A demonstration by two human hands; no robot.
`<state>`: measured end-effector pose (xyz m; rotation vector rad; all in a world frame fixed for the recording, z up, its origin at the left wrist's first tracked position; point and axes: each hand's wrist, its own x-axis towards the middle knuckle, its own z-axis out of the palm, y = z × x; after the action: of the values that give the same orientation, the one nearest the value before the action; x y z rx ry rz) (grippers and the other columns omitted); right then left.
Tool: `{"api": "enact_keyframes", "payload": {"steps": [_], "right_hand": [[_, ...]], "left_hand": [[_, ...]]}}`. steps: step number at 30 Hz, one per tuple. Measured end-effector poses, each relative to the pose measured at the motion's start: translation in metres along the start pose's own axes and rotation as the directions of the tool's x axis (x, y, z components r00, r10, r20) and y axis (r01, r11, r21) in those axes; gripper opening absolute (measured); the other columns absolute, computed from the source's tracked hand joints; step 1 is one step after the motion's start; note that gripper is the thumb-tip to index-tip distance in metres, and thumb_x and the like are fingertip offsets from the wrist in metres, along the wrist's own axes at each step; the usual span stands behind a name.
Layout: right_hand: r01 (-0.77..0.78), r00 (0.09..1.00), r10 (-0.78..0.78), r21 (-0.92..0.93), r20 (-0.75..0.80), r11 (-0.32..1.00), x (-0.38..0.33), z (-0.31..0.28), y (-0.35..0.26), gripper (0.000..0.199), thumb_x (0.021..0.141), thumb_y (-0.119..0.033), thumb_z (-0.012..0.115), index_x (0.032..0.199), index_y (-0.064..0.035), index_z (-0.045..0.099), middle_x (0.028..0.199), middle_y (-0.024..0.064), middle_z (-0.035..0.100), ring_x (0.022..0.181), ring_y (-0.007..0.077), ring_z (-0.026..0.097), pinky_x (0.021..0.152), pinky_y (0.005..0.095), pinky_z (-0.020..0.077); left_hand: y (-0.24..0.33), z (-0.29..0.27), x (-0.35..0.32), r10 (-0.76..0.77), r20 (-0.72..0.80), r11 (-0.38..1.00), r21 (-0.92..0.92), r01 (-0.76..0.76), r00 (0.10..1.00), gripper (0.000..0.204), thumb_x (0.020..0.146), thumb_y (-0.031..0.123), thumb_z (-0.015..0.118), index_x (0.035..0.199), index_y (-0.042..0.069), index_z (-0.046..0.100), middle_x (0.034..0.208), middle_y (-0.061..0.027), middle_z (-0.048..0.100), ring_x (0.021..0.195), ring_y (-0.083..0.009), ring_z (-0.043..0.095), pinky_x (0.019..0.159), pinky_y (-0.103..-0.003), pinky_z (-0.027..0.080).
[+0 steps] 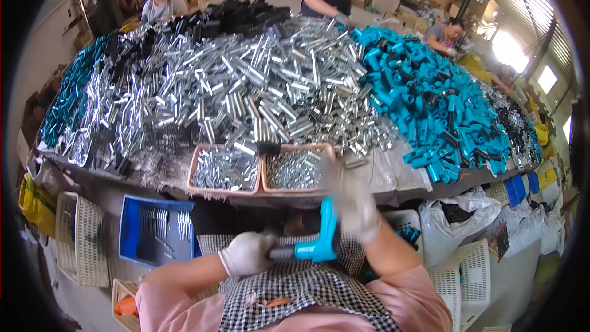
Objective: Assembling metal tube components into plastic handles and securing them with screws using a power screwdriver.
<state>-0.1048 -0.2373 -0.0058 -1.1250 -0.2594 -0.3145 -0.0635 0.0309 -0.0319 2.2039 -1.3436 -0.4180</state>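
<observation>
My left hand (246,253), in a white glove, grips the dark end of a blue L-shaped plastic part (321,240) close to my lap. Over the upright arm of that same part my right hand (353,200), also gloved, is blurred; whether it grips the part I cannot tell. Just beyond my hands, two shallow pink trays (195,172) hold small silver metal pieces.
The table carries big heaps of silver tubes (258,86), blue parts (430,104) and black parts (239,15). A blue crate (129,230) and white baskets (77,240) stand at lower left, a white bag (461,221) at right. Three people work along the far side.
</observation>
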Motion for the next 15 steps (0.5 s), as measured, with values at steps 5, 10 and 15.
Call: {"api": "enact_keyframes", "payload": {"steps": [5, 10, 15], "right_hand": [[0.484, 0.823, -0.143, -0.547, 0.550, 0.683, 0.011, 0.033, -0.043, 0.050, 0.099, -0.028, 0.050, 0.138, 0.0022, 0.053, 0.153, 0.0200, 0.042, 0.147, 0.0324, 0.032, 0.120, 0.0419, 0.0217], [0.053, 0.973, 0.130, -0.738, 0.189, 0.672, 0.036, -0.010, -0.019, 0.045, 0.091, -0.016, 0.056, 0.129, 0.0063, 0.057, 0.128, 0.0271, 0.060, 0.118, 0.0374, 0.060, 0.104, 0.0409, 0.0446], [0.703, 0.709, -0.088, -0.692, 0.700, 0.166, 0.018, 0.055, -0.058, 0.069, 0.074, -0.061, 0.067, 0.120, -0.0104, 0.068, 0.129, 0.0089, 0.063, 0.124, 0.0305, 0.055, 0.119, 0.0616, 0.0116]], "left_hand": [[-0.019, -0.023, 0.015, -0.252, -0.300, 0.968, -0.079, 0.239, 0.920, 0.017, 0.074, 0.016, 0.072, 0.086, 0.005, 0.066, 0.076, -0.0177, 0.067, 0.073, -0.0370, 0.068, 0.066, -0.047, 0.054], [-0.013, -0.025, 0.012, -0.161, -0.194, 0.987, -0.020, 0.160, 0.968, 0.025, 0.072, 0.019, 0.078, 0.090, 0.005, 0.068, 0.077, -0.0212, 0.067, 0.072, -0.0377, 0.068, 0.067, -0.044, 0.055], [-0.013, -0.010, 0.017, -0.405, -0.032, 0.833, -0.425, 0.354, 0.914, 0.030, 0.076, 0.019, 0.075, 0.098, -0.001, 0.067, 0.082, -0.0179, 0.071, 0.075, -0.0265, 0.071, 0.072, -0.037, 0.056]]}}
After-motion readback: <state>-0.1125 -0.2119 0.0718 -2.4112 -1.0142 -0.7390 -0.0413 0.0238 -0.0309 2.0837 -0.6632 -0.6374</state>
